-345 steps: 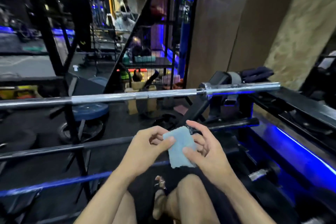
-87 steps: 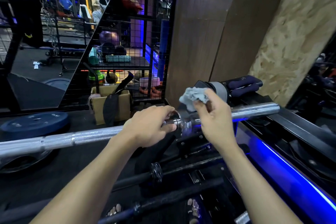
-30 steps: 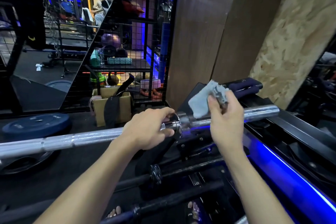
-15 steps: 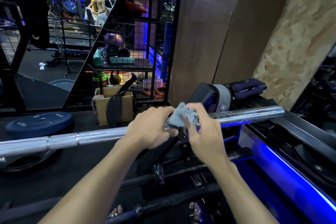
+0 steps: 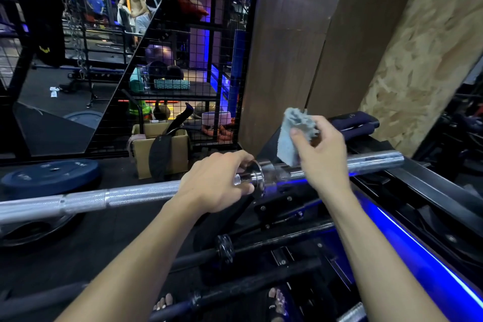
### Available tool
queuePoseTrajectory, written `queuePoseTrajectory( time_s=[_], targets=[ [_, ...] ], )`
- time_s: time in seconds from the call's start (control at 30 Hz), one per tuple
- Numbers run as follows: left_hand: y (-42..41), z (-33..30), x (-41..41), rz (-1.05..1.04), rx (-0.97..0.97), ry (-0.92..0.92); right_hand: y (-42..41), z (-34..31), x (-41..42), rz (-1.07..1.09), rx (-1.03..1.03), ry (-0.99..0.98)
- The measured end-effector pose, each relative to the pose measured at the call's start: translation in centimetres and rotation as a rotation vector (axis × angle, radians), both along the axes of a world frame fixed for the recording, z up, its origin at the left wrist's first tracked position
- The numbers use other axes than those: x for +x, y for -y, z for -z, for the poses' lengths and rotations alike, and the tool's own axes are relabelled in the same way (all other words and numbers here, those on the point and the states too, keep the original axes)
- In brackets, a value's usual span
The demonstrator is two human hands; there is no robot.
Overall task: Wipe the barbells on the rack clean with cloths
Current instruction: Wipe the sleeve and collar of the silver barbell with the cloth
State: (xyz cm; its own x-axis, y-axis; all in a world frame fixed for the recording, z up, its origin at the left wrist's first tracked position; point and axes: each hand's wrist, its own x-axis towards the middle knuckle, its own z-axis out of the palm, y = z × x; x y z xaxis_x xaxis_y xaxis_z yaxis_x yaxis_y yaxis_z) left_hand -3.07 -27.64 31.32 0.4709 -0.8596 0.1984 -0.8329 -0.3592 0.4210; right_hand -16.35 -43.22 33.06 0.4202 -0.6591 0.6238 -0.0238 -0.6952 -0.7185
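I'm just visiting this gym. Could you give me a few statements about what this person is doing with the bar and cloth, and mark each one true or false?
1. The left hand grips the silver barbell beside its collar. True.
2. The right hand holds a red cloth. False: the cloth is light blue.
3. The cloth is wrapped fully round the bar. False: it hangs from the fingers, its lower corner at the sleeve.
4. A blue weight plate lies on the floor at left. True.
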Motion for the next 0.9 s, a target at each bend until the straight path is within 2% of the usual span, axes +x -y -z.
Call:
queuePoseTrajectory(
  time_s=[0.13,0.23,0.43,0.6,0.73,0.8,0.9],
  targets=[
    [0.0,0.0,0.0,0.008,0.007,0.024,-2.0,1.3,1.1,-0.081,-0.252,-0.245],
    [0.0,0.1,0.0,0.010,0.016,0.020,-4.0,3.0,-0.8,-0.136,-0.305,-0.227],
    [0.2,0.1,0.3,0.038,0.035,0.033,-2.5,1.8,0.8,-0.062,-0.336,-0.186],
    [0.6,0.3,1.0,0.044,0.056,-0.048,-4.5,4.9,-2.3,-0.115,-0.335,-0.127],
    [0.8,0.3,1.2,0.066,0.156,-0.004,-2.2,2.3,-2.2,-0.081,-0.188,0.005],
    [0.7,0.3,0.9,0.060,0.128,0.021,-1.1,0.8,-1.2,-0.093,-0.152,-0.034],
    [0.3,0.3,0.4,0.055,0.011,0.010,-0.8,0.9,0.1,-0.170,-0.211,-0.194]
  ],
)
